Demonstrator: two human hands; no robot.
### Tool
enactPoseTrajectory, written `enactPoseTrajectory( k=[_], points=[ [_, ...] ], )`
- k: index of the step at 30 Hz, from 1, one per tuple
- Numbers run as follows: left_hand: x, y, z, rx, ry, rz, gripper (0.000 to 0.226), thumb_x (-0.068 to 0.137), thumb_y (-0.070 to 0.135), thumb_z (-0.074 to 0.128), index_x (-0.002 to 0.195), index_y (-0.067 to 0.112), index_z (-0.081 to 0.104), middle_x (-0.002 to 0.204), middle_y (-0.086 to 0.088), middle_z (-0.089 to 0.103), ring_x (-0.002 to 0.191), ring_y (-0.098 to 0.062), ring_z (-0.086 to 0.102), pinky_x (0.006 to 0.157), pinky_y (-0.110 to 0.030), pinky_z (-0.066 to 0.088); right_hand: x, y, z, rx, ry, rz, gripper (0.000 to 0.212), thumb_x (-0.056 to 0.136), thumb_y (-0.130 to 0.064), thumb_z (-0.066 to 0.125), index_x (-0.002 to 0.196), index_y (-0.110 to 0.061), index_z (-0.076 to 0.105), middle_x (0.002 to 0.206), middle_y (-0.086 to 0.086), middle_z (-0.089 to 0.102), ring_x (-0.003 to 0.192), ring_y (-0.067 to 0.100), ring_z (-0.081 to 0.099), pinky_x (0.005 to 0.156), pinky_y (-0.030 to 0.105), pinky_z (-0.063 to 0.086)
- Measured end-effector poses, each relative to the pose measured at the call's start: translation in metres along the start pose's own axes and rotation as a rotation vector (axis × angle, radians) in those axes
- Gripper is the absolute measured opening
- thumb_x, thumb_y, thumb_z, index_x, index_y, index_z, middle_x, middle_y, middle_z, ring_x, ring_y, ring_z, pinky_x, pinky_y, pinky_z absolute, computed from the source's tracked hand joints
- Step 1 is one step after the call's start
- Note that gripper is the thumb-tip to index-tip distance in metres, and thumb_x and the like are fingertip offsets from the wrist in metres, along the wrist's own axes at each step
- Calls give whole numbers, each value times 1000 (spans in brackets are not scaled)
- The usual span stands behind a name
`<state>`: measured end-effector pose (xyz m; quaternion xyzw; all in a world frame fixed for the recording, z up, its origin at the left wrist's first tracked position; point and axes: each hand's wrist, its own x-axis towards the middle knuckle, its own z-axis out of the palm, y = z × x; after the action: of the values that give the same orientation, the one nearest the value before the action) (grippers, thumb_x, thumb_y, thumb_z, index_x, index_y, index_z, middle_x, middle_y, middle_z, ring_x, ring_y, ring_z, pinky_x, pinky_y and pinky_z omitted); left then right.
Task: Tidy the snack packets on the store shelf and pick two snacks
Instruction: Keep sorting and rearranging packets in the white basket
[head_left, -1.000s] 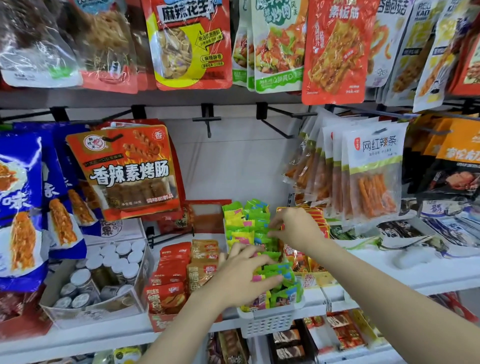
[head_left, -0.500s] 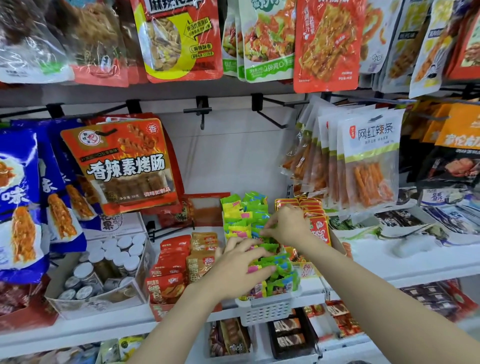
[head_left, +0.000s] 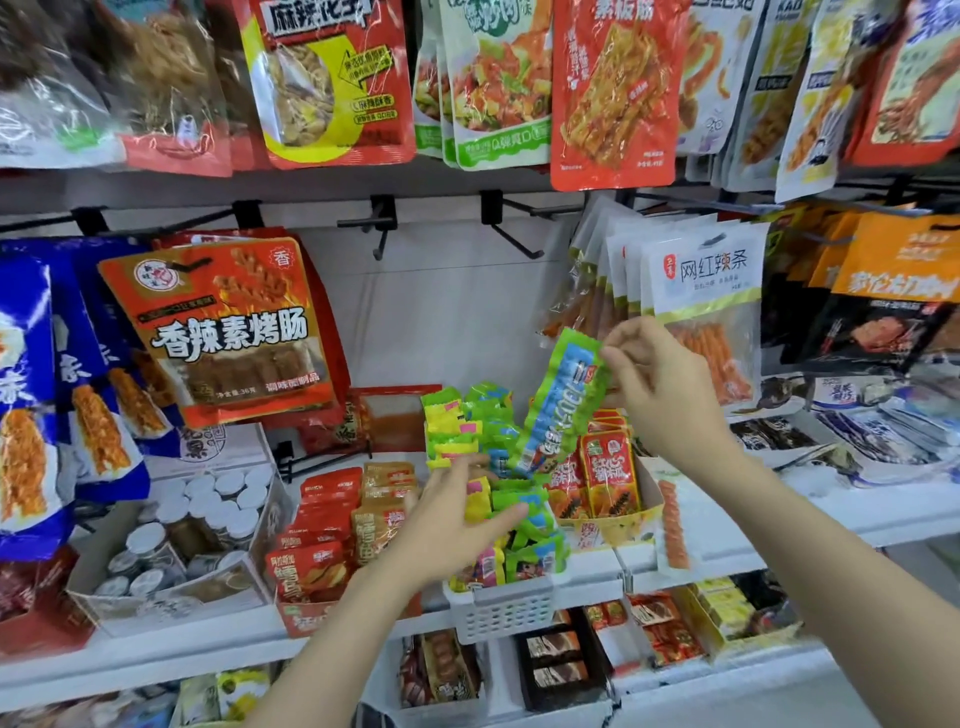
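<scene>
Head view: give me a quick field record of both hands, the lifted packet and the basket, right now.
right hand: raised above the shelf, pinches the top edge of the green packet
green packet: tilted, hanging clear of the white basket
left hand: fingers extended, resting on the green packets in the basket
basket: at the shelf's front edge, full of small green and yellow packets
beside basket: red packets in a box on its right

Head view; close, facing shelf (head_left: 727, 525)
</scene>
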<state>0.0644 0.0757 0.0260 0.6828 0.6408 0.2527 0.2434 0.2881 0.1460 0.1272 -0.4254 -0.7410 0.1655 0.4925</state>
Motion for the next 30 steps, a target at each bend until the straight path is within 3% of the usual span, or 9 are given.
enactPoseTrajectory(
  k=[3, 7, 11, 14, 17, 24, 26, 28, 30],
  points=[
    [3, 18, -9, -61, 23, -14, 113, 57, 98, 38, 150, 35, 26, 148, 13, 44, 135, -13, 42, 114, -49, 32, 9, -3, -12, 7, 49, 112, 17, 97, -20, 58, 85, -32, 54, 75, -9, 70, 64, 13, 69, 65, 46, 60],
    [-4, 46, -12, -305, 127, 111, 57, 80, 61, 64, 127, 32, 55, 125, 34, 55, 115, -2, 54, 94, -31, 52, 10, -5, -17, 76, 56, 271, 9, 96, -21, 60, 88, -24, 60, 74, -2, 72, 68, 16, 71, 70, 45, 61],
    [-15, 60, -2, -832, 182, -52, 40, 85, 17, 75, 122, 14, 60, 123, 4, 67, 108, -13, 65, 92, -29, 54, 9, -11, -18, 319, 59, 466, 13, 96, -16, 61, 104, -7, 64, 80, 5, 69, 62, 11, 69, 62, 32, 61],
    [-27, 57, 5, -1007, 293, -161, 22, 80, 10, 78, 90, 10, 58, 85, -2, 75, 74, -7, 70, 63, -20, 55, 0, -11, -17, 372, 36, 513, 16, 96, -15, 61, 109, -5, 64, 87, 9, 69, 69, 19, 68, 57, 25, 59],
    [-37, 51, 11, -1153, 267, -290, 21, 85, 6, 73, 81, 10, 52, 57, 7, 62, 57, -3, 62, 57, -18, 54, -8, -8, -12, 316, 46, 551, 11, 95, -11, 61, 103, -5, 65, 82, 7, 65, 65, 18, 65, 55, 23, 58],
    [-43, 45, -1, -1463, 123, -362, 14, 89, 3, 63, 80, 6, 53, 68, -1, 67, 60, -4, 68, 59, -20, 58, -11, -10, -6, 422, 48, 681, 5, 95, -8, 61, 97, -6, 65, 89, 11, 64, 64, 18, 65, 52, 20, 56],
    [-45, 45, -5, -1583, 60, -307, 12, 85, 8, 64, 89, 4, 54, 82, -8, 75, 78, -14, 74, 67, -32, 62, -9, -13, -5, 444, 43, 667, 4, 95, -9, 61, 94, -9, 65, 91, 10, 63, 67, 18, 65, 52, 20, 56],
    [-47, 45, -9, -1773, -79, -297, 30, 88, 23, 62, 110, 2, 58, 111, -20, 72, 105, -35, 69, 84, -53, 58, -8, -16, -3, 470, 20, 634, 4, 95, -10, 61, 95, -9, 65, 88, 7, 62, 65, 16, 63, 54, 20, 56],
    [-48, 44, -13, -1912, -270, -310, 47, 92, 38, 57, 126, 5, 63, 128, -26, 62, 118, -46, 60, 91, -58, 54, -7, -18, -1, 511, -21, 576, 5, 96, -9, 59, 97, -9, 64, 86, 6, 62, 64, 14, 63, 57, 21, 56]
  ],
)
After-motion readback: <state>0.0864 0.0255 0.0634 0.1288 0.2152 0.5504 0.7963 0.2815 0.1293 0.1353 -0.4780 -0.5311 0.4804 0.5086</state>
